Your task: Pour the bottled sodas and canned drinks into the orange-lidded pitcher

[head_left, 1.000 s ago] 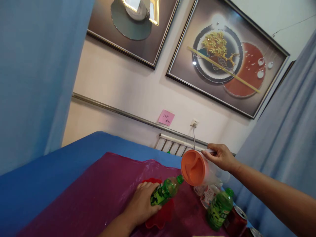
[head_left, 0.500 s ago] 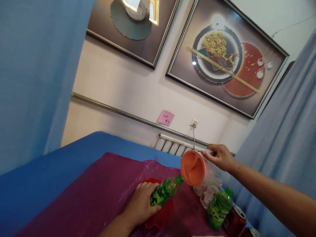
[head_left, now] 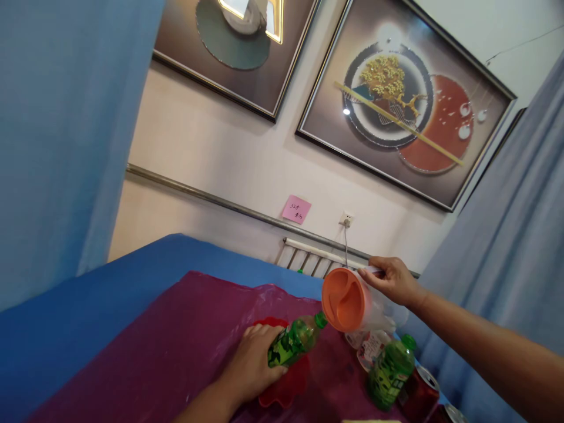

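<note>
My left hand [head_left: 253, 364] is wrapped round a green-labelled bottle [head_left: 293, 341] with a green cap, tilted with its cap toward the upper right. Beneath them, a red scalloped dish [head_left: 293, 385] lies on the dark pink sheet [head_left: 176, 335]. My right hand [head_left: 392, 282] grips the handle of a clear pitcher [head_left: 376, 311], which is tipped so that its orange lid [head_left: 344, 300] faces left, just beyond the bottle's cap. The pitcher's contents cannot be made out.
Right of the dish stand a second green bottle [head_left: 391, 373], a clear container with a printed label [head_left: 370, 349] and red cans [head_left: 420, 390]. A blue cover [head_left: 211, 258] lies under the sheet. Blue curtains [head_left: 66, 135] hang at both sides; a radiator [head_left: 315, 258] is behind.
</note>
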The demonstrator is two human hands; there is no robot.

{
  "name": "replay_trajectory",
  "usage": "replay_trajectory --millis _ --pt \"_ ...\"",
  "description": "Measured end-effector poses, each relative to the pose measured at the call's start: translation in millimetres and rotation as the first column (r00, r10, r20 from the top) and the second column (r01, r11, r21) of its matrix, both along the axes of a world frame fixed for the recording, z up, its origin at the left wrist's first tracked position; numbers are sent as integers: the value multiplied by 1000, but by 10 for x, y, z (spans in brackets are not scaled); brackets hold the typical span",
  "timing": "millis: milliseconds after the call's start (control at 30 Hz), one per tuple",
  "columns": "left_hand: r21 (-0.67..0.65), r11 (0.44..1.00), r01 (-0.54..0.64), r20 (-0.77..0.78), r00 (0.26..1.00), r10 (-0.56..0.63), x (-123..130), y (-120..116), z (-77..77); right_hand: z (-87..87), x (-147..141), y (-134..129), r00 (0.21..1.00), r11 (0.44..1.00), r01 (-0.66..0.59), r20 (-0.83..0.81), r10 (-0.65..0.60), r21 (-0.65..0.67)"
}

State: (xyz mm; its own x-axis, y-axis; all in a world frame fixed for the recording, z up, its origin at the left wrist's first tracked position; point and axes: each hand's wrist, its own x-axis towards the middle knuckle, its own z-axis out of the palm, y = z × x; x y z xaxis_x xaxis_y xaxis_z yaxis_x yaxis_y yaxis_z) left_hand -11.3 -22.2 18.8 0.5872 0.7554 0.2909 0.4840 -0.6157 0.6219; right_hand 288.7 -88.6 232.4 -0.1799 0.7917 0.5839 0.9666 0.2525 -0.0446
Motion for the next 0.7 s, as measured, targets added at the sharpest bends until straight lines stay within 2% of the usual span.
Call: replay_trajectory --millis 233,700 --pt "-17 1000 3 -1 1000 -3 -9 -14 46 4 7 -1 1000 1000 2 7 -2 7" --pt "-23 1000 4 19 1000 -4 -15 -14 23 14 25 -1 1000 999 10 8 -10 -32"
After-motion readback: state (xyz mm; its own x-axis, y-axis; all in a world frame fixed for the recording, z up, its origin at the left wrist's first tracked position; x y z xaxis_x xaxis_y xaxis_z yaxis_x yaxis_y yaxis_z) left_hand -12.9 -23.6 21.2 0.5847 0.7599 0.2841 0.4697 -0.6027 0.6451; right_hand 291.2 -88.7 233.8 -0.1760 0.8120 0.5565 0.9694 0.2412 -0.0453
